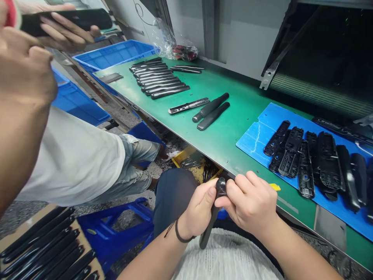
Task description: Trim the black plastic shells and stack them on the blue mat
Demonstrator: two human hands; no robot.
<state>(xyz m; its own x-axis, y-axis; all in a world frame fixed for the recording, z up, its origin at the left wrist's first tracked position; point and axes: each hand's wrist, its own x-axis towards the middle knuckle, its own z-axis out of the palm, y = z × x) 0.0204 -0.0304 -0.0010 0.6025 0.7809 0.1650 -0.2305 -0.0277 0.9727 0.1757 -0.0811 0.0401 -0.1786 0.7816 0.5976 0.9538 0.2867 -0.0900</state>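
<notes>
My left hand (201,208) is closed around a long black plastic handle (208,231), held tilted over my lap with its rounded end up. My right hand (250,196) is closed at that upper end, thumb and bent fingers pressed against it. Whether the right fingers also hold a small tool is hidden. A small yellow piece (274,187) shows just beyond the right hand at the bench edge; I cannot make out what it is. Two black handles (212,111) and an open half shell (189,105) lie on the green bench (233,136) ahead.
A row of black handles (160,79) lies at the bench's far left. Ribbed black shells (291,149) rest on a blue sheet (250,136) at right. A co-worker's hand (67,33) holds a black piece at upper left. Below are a yellow bin (183,153) and blue stool (122,221).
</notes>
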